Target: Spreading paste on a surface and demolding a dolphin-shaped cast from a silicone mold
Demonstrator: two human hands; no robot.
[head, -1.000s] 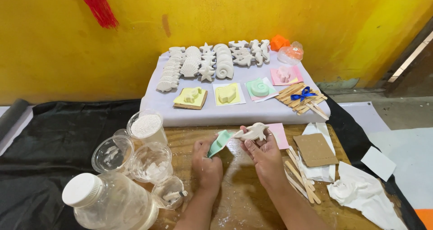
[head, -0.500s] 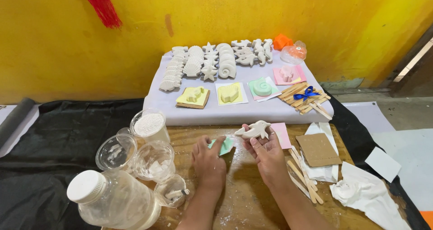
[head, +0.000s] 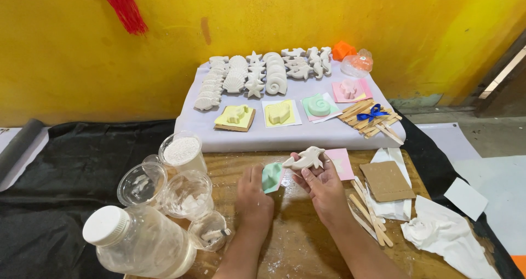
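Dolphin figure (head: 304, 158), white plaster, sits pinched in the right hand (head: 324, 187), raised just above the wooden surface (head: 298, 240). The left hand (head: 253, 201) pinches a green mold (head: 272, 176) beside it, low over the wood. Plaster is probably brittle: squeezing the thin tail could snap it, or a loosened grip drop it.

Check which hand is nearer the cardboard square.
Right. The right hand, holding the dolphin cast, sits just left of the cardboard square; the left hand, on the green mold, is farther left.
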